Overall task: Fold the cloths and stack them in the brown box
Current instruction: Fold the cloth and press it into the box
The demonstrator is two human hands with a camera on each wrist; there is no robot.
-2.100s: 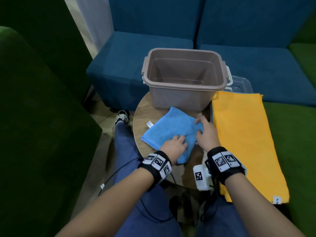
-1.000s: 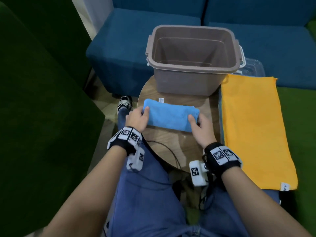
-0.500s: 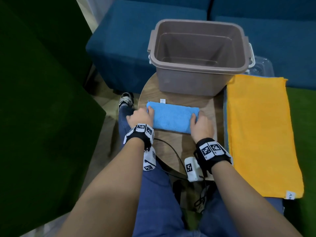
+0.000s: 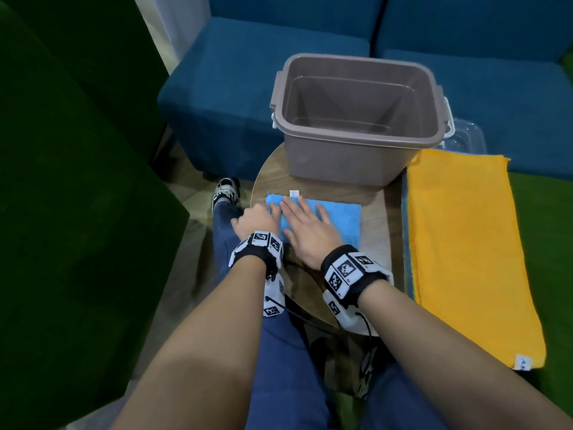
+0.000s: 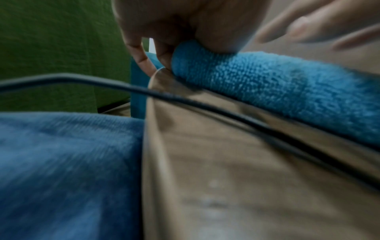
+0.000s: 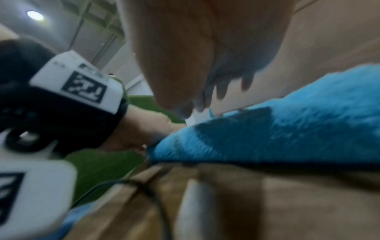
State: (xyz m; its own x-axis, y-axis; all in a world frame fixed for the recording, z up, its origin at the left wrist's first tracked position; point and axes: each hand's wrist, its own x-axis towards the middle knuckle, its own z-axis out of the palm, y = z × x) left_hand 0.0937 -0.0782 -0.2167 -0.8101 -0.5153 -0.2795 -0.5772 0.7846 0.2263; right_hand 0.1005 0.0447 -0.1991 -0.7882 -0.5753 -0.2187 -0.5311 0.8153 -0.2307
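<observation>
Bare forearms, no sleeves; each wrist wears a black strap (image 4: 257, 254) w/ white tiles printed in black square-code markers, right wrist strap (image 4: 353, 273) same kit. White camera block (image 4: 274, 294) w/ its own marker hangs under left wrist, another (image 4: 339, 311) under right, thin black cable (image 5: 185, 100) trailing off. Blue jeans (image 4: 279, 367), and a black-and-white sneaker (image 4: 226, 190) on the left foot.

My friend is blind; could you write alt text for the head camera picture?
A person's right hand lies flat on a folded blue cloth while the left hand grips its end, on a round table before an empty brown box.
</observation>
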